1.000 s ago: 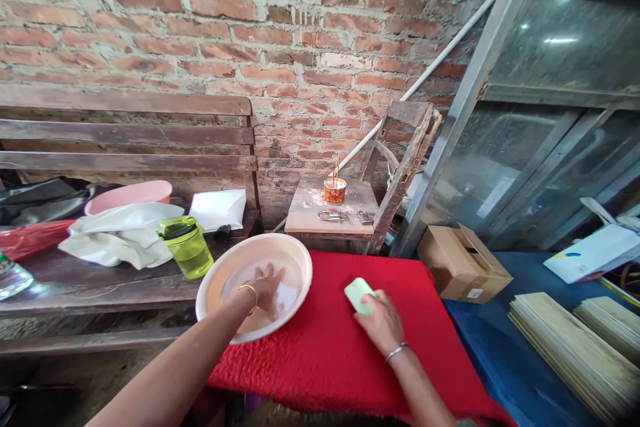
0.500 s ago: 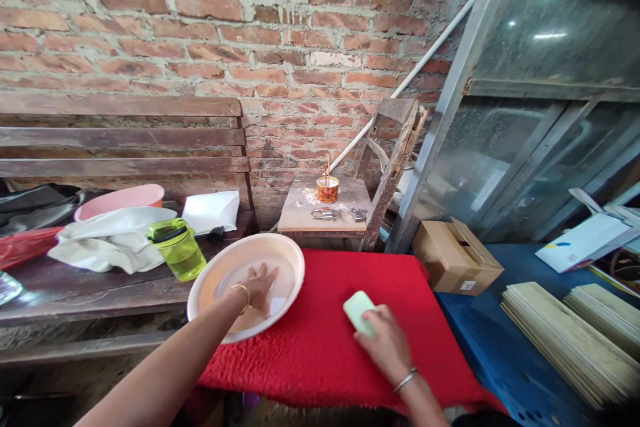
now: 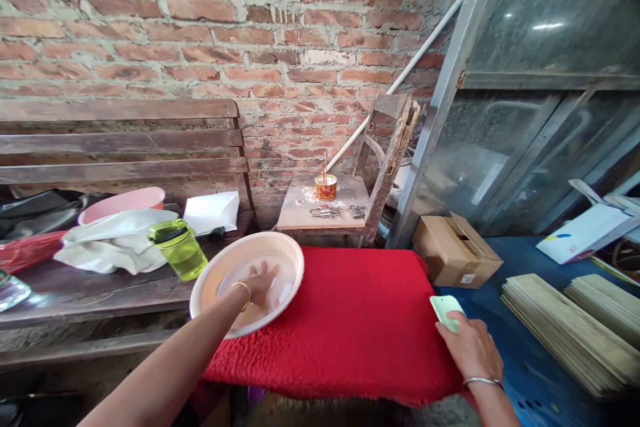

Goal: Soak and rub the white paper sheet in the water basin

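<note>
My left hand (image 3: pixel 261 285), a gold bangle at its wrist, reaches into a pale pink basin (image 3: pixel 205 297). Its fingers are spread in cloudy water and grip nothing I can see. The basin rests at the left end of a red fleecy cloth (image 3: pixel 360 320). My right hand (image 3: pixel 473 347), with a silver bangle, is closed around a flat pale green block (image 3: pixel 447 310). That block has rounded corners and a small hole near its far end, like the back of a brush; its underside is hidden. It is over the cloth's right edge.
A wooden bench (image 3: pixel 120 140) on the left bears a yellow-green bottle (image 3: pixel 183 257). Behind the cloth, a wooden chair (image 3: pixel 293 210) carries a decorated cup (image 3: pixel 326 188) and padlocks (image 3: pixel 323 211). At right are a cardboard box (image 3: pixel 455 257) and stacked boards (image 3: pixel 565 330).
My right hand has moved right with the pale green block, from the middle of the red cloth to its right edge. My left hand stays in the basin.
</note>
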`<state>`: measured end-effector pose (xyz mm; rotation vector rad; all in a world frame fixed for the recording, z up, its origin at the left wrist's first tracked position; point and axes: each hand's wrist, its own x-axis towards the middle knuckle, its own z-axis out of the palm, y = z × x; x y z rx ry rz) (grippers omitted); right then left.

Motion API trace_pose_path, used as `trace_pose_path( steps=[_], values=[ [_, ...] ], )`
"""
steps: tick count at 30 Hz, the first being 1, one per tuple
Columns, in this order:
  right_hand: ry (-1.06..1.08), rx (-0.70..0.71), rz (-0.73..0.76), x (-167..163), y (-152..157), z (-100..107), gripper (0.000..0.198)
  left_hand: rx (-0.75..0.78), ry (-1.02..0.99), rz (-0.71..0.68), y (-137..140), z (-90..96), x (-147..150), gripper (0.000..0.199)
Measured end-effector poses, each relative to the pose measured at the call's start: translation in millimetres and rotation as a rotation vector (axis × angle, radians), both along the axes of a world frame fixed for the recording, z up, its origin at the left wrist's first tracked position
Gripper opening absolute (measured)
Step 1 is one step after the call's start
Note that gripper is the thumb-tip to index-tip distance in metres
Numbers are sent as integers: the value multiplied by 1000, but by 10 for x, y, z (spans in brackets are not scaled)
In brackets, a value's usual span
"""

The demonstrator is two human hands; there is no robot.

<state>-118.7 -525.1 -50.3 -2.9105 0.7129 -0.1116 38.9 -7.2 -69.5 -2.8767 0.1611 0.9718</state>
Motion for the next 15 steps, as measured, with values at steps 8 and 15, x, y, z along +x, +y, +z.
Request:
trace_pose_path(
  steps=[8,15],
  values=[
    [-41,446,565,-163,1449,27,23,-51,21,39,-2,113,-32,143],
    [-80,364,354,-194,713,-32,18,-120,-38,93,-64,133,-55,142]
  ],
)
